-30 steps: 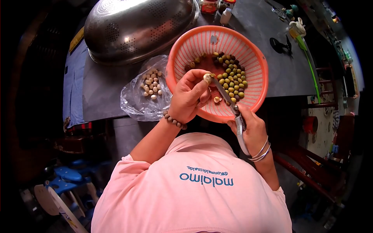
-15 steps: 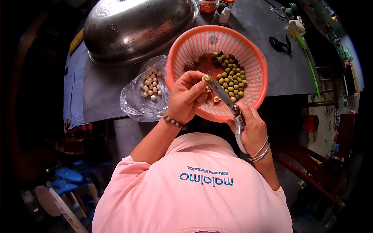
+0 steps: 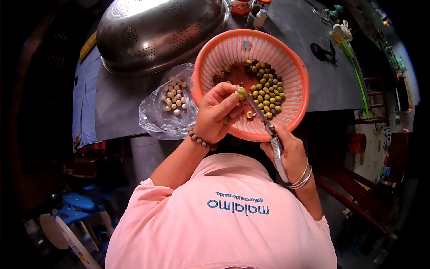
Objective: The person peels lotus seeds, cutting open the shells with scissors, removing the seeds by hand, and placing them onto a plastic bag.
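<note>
Between thumb and fingertips my left hand pinches a small green nut over the orange basket. My right hand is closed round the grey handles of scissors, whose blades reach up to the nut's right side. Several green and brown nuts lie in the basket, mostly on its right side, with a few more at the left. A split shell piece rests near the basket's front. Left of the basket, a clear plastic bag holds several pale peeled nuts.
An upturned metal colander stands at the back left. Behind the basket are jars and a small white bottle. A black stand and a green stick lie to the right. A blue cloth hangs at the left edge.
The nut in my left fingers has turned and shows more of its green side. The scissors' angle has shifted slightly at its right side. Both hands stay over nearly the same spots.
</note>
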Demonstrator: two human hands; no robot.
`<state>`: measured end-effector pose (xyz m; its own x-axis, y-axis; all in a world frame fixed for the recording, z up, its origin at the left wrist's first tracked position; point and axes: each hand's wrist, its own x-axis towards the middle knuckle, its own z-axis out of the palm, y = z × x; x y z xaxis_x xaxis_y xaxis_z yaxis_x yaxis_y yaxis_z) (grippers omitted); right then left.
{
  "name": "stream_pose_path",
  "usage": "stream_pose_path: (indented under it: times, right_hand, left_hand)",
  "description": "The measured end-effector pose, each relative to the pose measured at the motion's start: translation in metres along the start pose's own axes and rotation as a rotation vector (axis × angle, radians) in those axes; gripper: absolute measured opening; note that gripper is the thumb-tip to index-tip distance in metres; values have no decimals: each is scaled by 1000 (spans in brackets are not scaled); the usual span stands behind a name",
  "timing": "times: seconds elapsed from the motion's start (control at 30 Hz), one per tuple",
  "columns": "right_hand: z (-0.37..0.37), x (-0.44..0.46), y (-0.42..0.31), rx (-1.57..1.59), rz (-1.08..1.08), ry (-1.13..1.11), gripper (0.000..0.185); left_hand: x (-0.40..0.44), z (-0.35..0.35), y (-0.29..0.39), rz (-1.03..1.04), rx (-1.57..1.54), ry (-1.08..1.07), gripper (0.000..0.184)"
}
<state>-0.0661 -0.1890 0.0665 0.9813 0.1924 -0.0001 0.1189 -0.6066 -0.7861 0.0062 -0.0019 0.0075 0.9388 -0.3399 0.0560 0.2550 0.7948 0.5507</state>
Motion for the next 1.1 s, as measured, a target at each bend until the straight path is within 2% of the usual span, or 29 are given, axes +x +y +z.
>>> stream_pose_path:
  times: [0.1, 0.17, 0.3, 0.4, 0.47, 0.57, 0.77, 1.1]
  right_hand:
    - [3, -1, 0, 2, -60, 54, 39]
    - [0, -1, -3, 85, 41, -52, 37]
    - [0, 0, -3, 141, 63, -72, 35]
    - [1, 2, -3, 97, 76, -68, 37]
    - [6, 1, 9, -107, -106, 112, 45]
    - [6, 2, 2, -235, -75, 139, 42]
    - [6, 1, 1, -308, -88, 148, 42]
    - [3, 0, 1, -131, -40, 74, 42]
  left_hand:
    - [-1, -3, 3, 5, 24, -65, 11]
    - [-1, -6, 4, -6, 25, -85, 13]
    - [-1, -9, 4, -13, -13, -112, 15]
    - [1, -8, 5, -62, -29, -93, 17]
    - [0, -5, 4, -69, 60, -21, 19]
    - [-1, 0, 1, 19, 138, 18, 21]
    - [0, -7, 0, 109, 97, -29, 22]
    - [0, -5, 5, 147, 205, -68, 18]
